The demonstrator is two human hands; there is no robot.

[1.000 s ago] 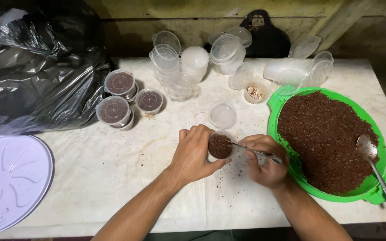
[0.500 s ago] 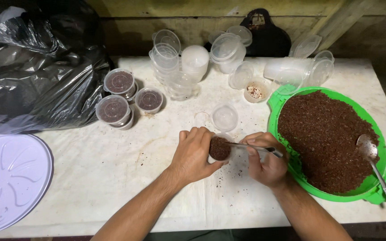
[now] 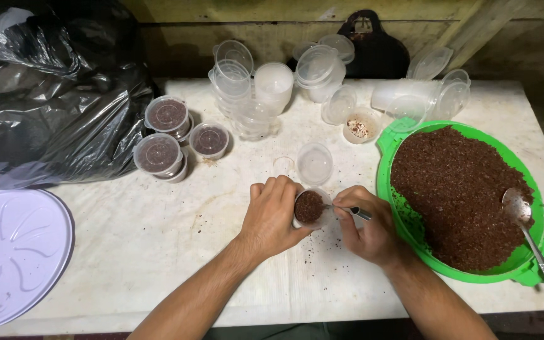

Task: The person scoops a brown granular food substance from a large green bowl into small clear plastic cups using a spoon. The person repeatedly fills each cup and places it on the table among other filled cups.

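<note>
little has changed since a second ago: both hands have stayed at the same spot on the white surface (image 3: 158,233), and the slim tool has stayed at the cup's mouth, its tip shifted only slightly.

the left hand (image 3: 273,217) is closed around the small clear plastic cup filled with dark brown crumbly material (image 3: 310,206), fingers curled over its far side and thumb on the near side. the cup sits between the two hands, tipped so its open mouth faces up and toward the camera.

the right hand (image 3: 368,226) is pinched shut on a thin metal tool with a dark handle (image 3: 347,209). the tool's long axis runs roughly level, left to right, its tip pointing left into the brown fill and its handle toward the right hand's fingers.

just beyond the hands stands an empty clear cup (image 3: 315,162). to the right of the right hand lies a green round tray heaped with the same brown material (image 3: 390,141), with a metal spoon (image 3: 527,230) resting at its far edge. beyond and left of the left hand stand three lidded filled cups (image 3: 166,116).
</note>
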